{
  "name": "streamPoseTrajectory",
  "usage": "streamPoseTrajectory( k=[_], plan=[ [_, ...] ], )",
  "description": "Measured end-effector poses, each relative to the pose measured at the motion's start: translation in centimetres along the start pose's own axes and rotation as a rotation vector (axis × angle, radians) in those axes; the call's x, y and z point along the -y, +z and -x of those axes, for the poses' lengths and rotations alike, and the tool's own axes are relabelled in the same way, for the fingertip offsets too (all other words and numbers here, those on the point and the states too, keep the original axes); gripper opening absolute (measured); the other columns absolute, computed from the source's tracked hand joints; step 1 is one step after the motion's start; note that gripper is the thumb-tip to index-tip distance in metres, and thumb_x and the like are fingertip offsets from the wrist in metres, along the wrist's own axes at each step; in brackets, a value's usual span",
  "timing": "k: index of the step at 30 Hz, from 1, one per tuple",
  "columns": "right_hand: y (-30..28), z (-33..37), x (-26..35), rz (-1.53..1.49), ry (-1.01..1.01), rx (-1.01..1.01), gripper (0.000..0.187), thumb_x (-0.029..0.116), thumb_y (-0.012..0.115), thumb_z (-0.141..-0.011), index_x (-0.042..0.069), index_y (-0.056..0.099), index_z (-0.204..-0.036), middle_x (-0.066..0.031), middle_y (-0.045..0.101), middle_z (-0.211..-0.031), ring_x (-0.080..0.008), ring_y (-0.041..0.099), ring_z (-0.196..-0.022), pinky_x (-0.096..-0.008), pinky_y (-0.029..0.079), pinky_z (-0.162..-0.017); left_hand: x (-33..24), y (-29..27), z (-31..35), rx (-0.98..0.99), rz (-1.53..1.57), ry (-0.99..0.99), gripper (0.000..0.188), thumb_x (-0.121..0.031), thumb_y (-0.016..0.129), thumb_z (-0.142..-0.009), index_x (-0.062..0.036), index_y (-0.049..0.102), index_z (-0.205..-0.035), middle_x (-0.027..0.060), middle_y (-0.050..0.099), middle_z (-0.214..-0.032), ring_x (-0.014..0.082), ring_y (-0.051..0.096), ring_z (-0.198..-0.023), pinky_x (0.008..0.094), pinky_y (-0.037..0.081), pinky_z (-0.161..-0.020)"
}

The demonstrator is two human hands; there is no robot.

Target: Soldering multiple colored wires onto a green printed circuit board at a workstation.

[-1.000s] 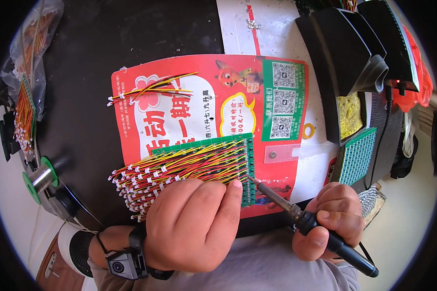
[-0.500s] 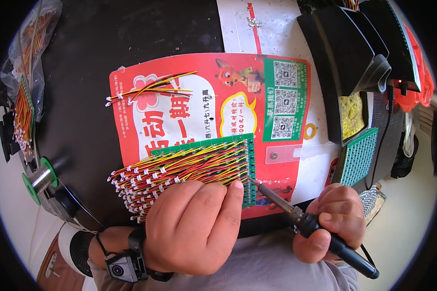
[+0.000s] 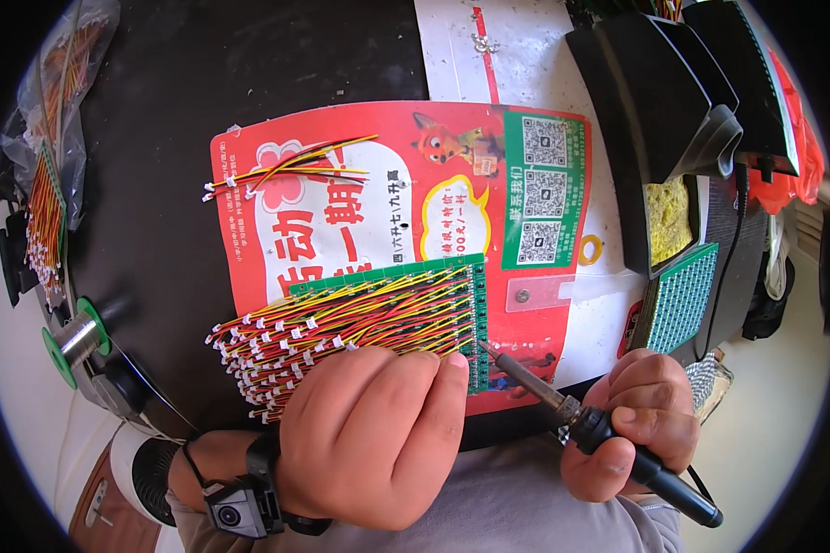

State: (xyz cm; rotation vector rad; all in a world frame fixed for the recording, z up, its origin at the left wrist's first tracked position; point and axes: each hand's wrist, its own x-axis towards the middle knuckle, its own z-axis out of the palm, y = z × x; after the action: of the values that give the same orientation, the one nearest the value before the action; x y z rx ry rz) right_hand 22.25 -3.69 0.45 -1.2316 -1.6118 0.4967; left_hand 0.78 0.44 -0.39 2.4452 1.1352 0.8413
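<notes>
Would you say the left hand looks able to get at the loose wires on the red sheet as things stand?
Probably yes: the loose wires lie uncovered on the red sheet, though the left hand would have to pass over or around the wired green board.

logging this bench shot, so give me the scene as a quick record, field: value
left hand: lies over the wires and green circuit board; any grip is hidden
right hand: holds a black-handled soldering iron, tip near the board's right part
wires: red and yellow seen, white connectors at their left ends
under the board: red printed sheet, with loose wires farther up
left side: solder spool
right side: yellow sponge, second green board
</notes>
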Motion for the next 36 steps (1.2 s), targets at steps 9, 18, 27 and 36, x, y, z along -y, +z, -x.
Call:
streamPoseTrajectory(
  k=[9, 18, 27, 36],
  plan=[
    [-0.02, -0.06, -0.07, -0.006, 0.006, 0.03, 0.03, 0.02, 0.08, -0.083, 0.003, 0.056, -0.086, -0.002, 0.049, -0.061, -0.0145, 0.045, -0.048, -0.0277, 0.036, -0.04, 0.03, 0.27, 0.28, 0.032, 0.017, 0.002, 0.016, -0.001, 0.072, -0.072, 0.0063, 0.07, -0.087, 0.0079, 0.059, -0.076, 0.0226, 0.06, -0.067, 0.0332, 0.051, -0.054],
    [0.05, -0.16, -0.09, -0.001, -0.007, 0.034, 0.03, 0.019, 0.079, -0.082, 0.002, 0.055, -0.086, -0.0021, 0.05, -0.06, -0.0148, 0.046, -0.047, -0.0279, 0.037, -0.04, 0.02, 0.11, 0.18, 0.059, 0.008, 0.002, 0.018, -0.002, 0.071, -0.071, 0.0069, 0.07, -0.086, 0.0082, 0.058, -0.076, 0.0224, 0.06, -0.067, 0.0329, 0.051, -0.055],
    [0.14, -0.16, -0.24, -0.013, -0.017, 0.037, 0.029, 0.018, 0.08, -0.081, 0.002, 0.055, -0.085, -0.0023, 0.05, -0.059, -0.0148, 0.045, -0.046, -0.0276, 0.036, -0.04, 0.07, 0.1, 0.2, 0.069, -0.007, 0.016, 0.019, -0.002, 0.07, -0.071, 0.0071, 0.07, -0.088, 0.0082, 0.058, -0.076, 0.0227, 0.06, -0.067, 0.0329, 0.052, -0.055],
    [0.37, 0.11, -0.39, 0.003, -0.041, -0.055, 0.03, 0.023, 0.077, -0.084, 0.002, 0.056, -0.084, -0.0012, 0.05, -0.06, -0.0131, 0.044, -0.048, -0.0255, 0.035, -0.039, -0.2, 0.16, 0.22, 0.064, -0.026, -0.015, 0.019, -0.002, 0.071, -0.07, 0.006, 0.071, -0.087, 0.0077, 0.059, -0.076, 0.0229, 0.061, -0.068, 0.033, 0.053, -0.057]
  ],
)
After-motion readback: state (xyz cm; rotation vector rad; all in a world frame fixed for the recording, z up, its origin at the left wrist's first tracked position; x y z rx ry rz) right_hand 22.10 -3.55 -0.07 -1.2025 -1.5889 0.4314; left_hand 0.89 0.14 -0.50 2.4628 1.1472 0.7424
